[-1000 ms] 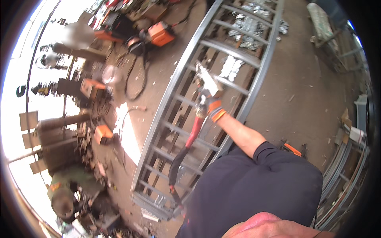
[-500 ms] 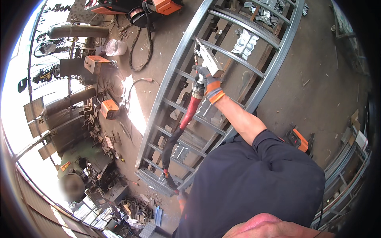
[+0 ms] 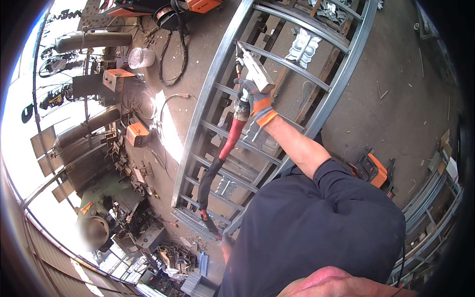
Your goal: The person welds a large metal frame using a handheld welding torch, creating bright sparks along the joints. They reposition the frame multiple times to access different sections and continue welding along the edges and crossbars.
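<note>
My right hand (image 3: 255, 99), in a grey and orange glove, is closed around the handle of a white handheld welding gun (image 3: 258, 74). The gun's thin nozzle tip points at the corner where a rung meets the left rail of a curved, ladder-like metal frame (image 3: 219, 74). From the gun's rear a cable (image 3: 231, 143) in a red and black sleeve hangs down across the rungs. At its lower end my gloved left hand (image 3: 227, 243) is closed on the cable, partly hidden by my torso. A silver ornamental casting (image 3: 303, 48) lies within the frame, right of the gun.
Left are a white bucket (image 3: 141, 58), an orange machine box (image 3: 137, 134), gas cylinders (image 3: 94, 42) and coiled hoses on the floor. A wire spool (image 3: 168, 17) stands at the top. An orange and black machine (image 3: 372, 171) sits to my right, near stacked metal bars (image 3: 428, 218).
The view has shifted and turned slightly. The gun's tip stays at the same frame corner, and both hands keep their hold.
</note>
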Tool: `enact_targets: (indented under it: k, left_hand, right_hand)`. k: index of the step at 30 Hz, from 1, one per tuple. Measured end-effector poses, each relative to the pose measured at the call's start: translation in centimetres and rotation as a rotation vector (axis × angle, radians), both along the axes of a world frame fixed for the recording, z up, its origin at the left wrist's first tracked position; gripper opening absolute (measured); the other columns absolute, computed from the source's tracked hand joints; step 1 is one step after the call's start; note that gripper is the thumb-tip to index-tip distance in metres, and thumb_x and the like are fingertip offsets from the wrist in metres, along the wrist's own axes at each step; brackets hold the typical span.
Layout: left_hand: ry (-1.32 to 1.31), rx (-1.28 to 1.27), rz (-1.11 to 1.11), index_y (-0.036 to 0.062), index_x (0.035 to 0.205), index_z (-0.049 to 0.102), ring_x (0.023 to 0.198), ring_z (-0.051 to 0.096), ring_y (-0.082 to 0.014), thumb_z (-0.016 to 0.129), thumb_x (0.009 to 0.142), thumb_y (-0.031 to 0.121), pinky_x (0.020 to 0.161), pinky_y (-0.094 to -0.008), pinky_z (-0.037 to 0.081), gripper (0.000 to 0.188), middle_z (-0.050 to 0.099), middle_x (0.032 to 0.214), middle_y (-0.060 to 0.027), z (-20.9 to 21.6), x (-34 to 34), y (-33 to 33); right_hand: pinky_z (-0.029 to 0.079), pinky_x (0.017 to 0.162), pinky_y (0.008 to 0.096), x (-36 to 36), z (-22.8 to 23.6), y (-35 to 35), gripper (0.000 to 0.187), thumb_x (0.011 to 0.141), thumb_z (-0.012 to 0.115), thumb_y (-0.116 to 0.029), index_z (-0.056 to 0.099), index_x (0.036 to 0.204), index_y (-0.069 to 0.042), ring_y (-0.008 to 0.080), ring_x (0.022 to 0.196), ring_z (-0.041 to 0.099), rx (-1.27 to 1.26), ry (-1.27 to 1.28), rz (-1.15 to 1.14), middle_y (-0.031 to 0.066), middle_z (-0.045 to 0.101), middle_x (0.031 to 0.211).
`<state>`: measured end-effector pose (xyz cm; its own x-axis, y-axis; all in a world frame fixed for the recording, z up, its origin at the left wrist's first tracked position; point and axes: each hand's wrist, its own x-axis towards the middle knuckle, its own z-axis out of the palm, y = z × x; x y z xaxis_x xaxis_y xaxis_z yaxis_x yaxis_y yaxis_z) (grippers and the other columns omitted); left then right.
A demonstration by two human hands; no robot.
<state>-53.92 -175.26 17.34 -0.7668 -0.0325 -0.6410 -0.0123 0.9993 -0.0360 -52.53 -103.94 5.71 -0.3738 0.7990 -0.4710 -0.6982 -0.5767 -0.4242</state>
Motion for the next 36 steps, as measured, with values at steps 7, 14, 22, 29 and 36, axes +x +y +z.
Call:
enact_targets:
  k: [7,14,22,29,36]
  left_hand:
    - [-0.105,-0.057,-0.159,0.0164,0.122,0.063,0.076,0.070,-0.0393,0.066,0.093,0.025,0.066,-0.0514,0.051,0.031,0.072,0.085,-0.0157,0.3,-0.3,0.7]
    - [0.024,-0.197,-0.382,0.0166,0.124,0.063,0.069,0.067,-0.0305,0.072,0.091,0.030,0.063,-0.0469,0.050,0.036,0.070,0.080,-0.0087,-0.1,-0.2,0.1]
    - [0.000,-0.176,-0.278,0.0154,0.124,0.063,0.070,0.067,-0.0291,0.073,0.091,0.032,0.063,-0.0459,0.051,0.038,0.069,0.079,-0.0076,-0.2,0.0,-0.1]
    - [-0.003,-0.173,-0.259,0.0144,0.123,0.062,0.070,0.067,-0.0279,0.074,0.090,0.033,0.063,-0.0450,0.051,0.039,0.068,0.078,-0.0067,-0.3,0.3,-0.2]
    - [-0.008,-0.174,-0.256,0.0133,0.123,0.062,0.070,0.066,-0.0267,0.075,0.090,0.034,0.063,-0.0442,0.051,0.041,0.067,0.078,-0.0057,-0.2,0.0,-0.4]
  right_hand:
    - [0.052,0.049,0.0269,-0.1,-0.1,0.0,0.024,0.091,0.075,-0.019,0.069,0.105,0.000,0.0119,0.055,0.059,-0.066,0.031,0.025,0.0024,0.061,0.070]
    - [0.052,0.051,0.0290,-0.7,-0.1,0.1,0.014,0.088,0.075,-0.018,0.065,0.087,-0.007,0.0128,0.057,0.060,-0.093,-0.001,-0.001,0.0025,0.059,0.069]
    - [0.052,0.051,0.0265,-0.3,0.7,0.1,0.016,0.087,0.078,-0.011,0.066,0.097,-0.007,0.0107,0.058,0.062,-0.069,0.067,-0.016,0.0010,0.064,0.076]
    - [0.052,0.050,0.0271,-0.3,1.1,0.2,0.015,0.088,0.078,-0.012,0.065,0.096,-0.008,0.0113,0.057,0.062,-0.142,0.106,0.004,0.0006,0.063,0.073]
    - [0.053,0.050,0.0282,-0.1,1.0,0.1,0.015,0.089,0.077,-0.012,0.066,0.096,-0.006,0.0120,0.057,0.062,-0.087,0.120,-0.018,0.0026,0.065,0.075]
